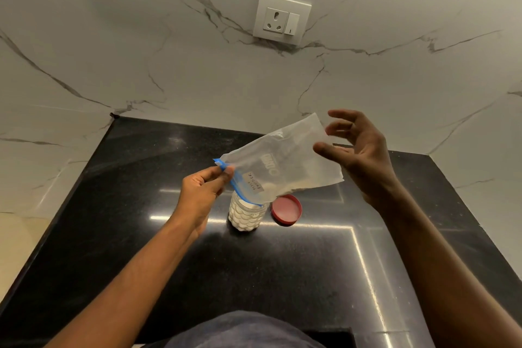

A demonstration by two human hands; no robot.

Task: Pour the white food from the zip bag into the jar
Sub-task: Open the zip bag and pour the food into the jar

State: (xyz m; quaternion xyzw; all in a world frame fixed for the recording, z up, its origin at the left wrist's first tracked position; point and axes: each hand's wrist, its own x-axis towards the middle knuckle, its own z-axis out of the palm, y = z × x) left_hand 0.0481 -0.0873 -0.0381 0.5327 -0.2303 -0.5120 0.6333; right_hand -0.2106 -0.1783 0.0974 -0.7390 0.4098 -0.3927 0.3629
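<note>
Fingers (210, 172) and thumb of the left hand (202, 192) pinch the blue zip strip at one corner of the zip bag (285, 167). From that pinch the bag slopes up and away toward the right hand (361, 155). The right hand is spread and relaxed, gripping nothing, at the bag's raised bottom end.

The bag's mouth hangs just below the left thumb, over the jar (245, 216). The jar stands on the black counter (141, 206) with its red lid (286, 209) lying just beside it.

The bag looks thin, limp and nearly weightless, so it will likely fold or slip. A hold on the stiffer zip strip and on the bottom corner seems best. The jar, packed with white food (240, 210), should stay put.

Whether the right thumb touches the bag cannot be told. The bag covers the jar's opening, so the fill level and any flow are hidden. How much food remains in the bag is hard to make out.
</note>
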